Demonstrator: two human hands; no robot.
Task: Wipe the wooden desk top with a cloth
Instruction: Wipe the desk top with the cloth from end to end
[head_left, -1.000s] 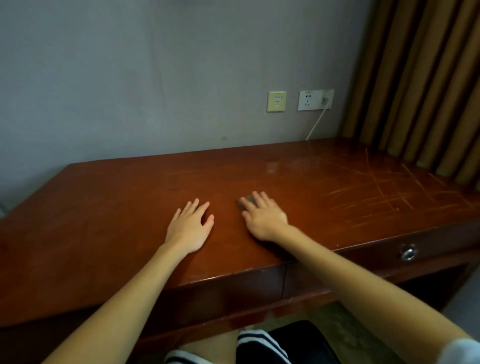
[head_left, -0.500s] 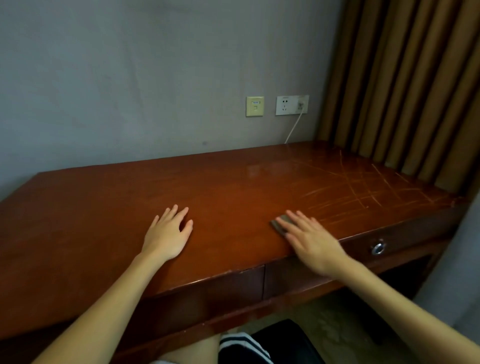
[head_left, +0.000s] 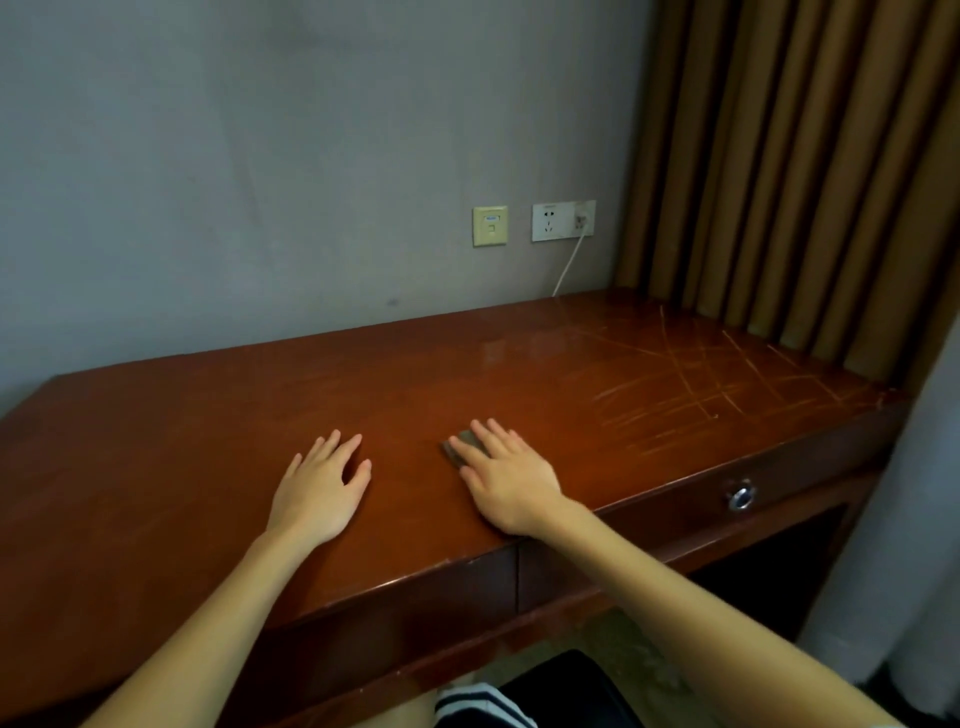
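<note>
Cloth (head_left: 464, 445): small, dark, mostly hidden under right hand (head_left: 506, 482), which lies flat on it w/ fingers spread; only one corner shows past the fingertips. Left hand (head_left: 318, 491) rests palm-down, fingers spread, on bare desk (head_left: 182, 441) just beside the right. Desk top scratched at far right. Drawer knob (head_left: 741, 496) below front edge. Wall outlet (head_left: 563, 221) w/ cord; curtain (head_left: 800, 171) cut off at the frame's right edge.
</note>
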